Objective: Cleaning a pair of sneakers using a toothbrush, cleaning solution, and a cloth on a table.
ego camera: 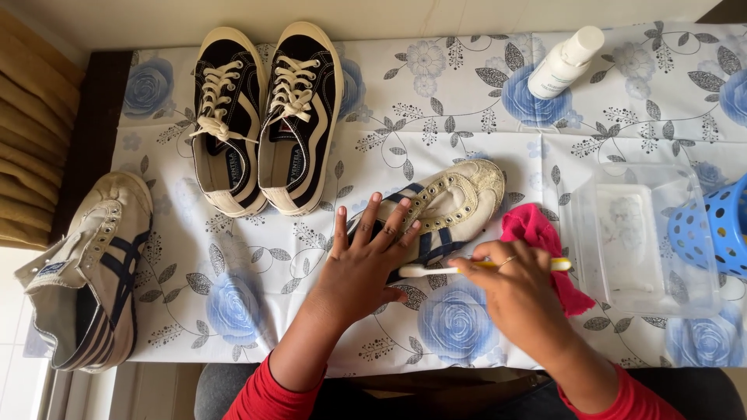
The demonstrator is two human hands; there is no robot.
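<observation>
Scrubbing step, mid-frame: left hand (366, 260) flat, fingers spread on striped sneaker (443, 210); right hand (510, 284) clamped on toothbrush (424, 270); next needs steady strokes.

Home setting, floral plastic tablecloth (467, 109) on table, curtain (31, 140) at side, tiled floor (15, 373)

I count four shoes: two black lace-up sneakers (229, 120) (299, 117), and two cream sneakers with navy stripes, one under my left hand (443, 210), one at the table edge (89, 272). One toothbrush (436, 269), one pink cloth (537, 249), one white bottle (566, 62), one clear plastic tray (638, 241), one blue perforated basket (712, 225).
</observation>
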